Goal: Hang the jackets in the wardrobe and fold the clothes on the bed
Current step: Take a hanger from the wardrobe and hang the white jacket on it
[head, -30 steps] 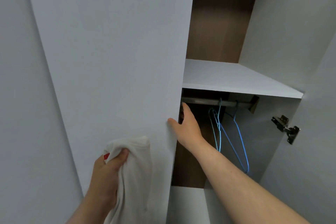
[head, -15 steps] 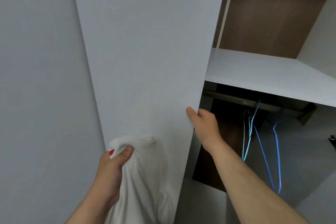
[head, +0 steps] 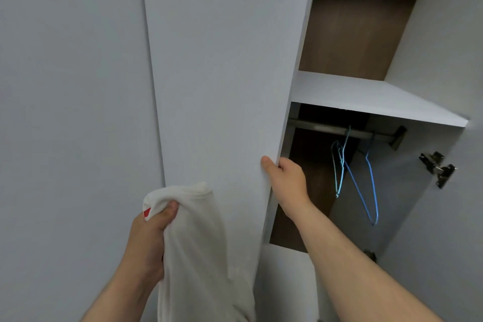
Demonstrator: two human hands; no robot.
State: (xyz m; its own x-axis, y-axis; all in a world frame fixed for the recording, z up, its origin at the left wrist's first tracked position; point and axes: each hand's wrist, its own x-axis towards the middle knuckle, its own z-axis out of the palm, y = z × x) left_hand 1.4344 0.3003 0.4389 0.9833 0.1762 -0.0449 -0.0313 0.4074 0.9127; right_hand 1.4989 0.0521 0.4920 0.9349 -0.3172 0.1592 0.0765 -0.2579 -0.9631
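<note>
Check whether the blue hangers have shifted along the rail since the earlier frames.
No. The blue hangers hang where they did on the rail, equally far from its bracket.

Door point(head: 222, 73) stands left of wardrobe point(head: 431, 34) opening; inside, shelf point(head: 366, 97) sits above rail point(head: 326, 128) w/ hangers point(head: 360, 185) hung on it.

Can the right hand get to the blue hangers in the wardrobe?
Probably yes. The right hand grips the door edge just beside the opening, and nothing stands between it and the blue hangers on the rail. It must let go first.
</note>
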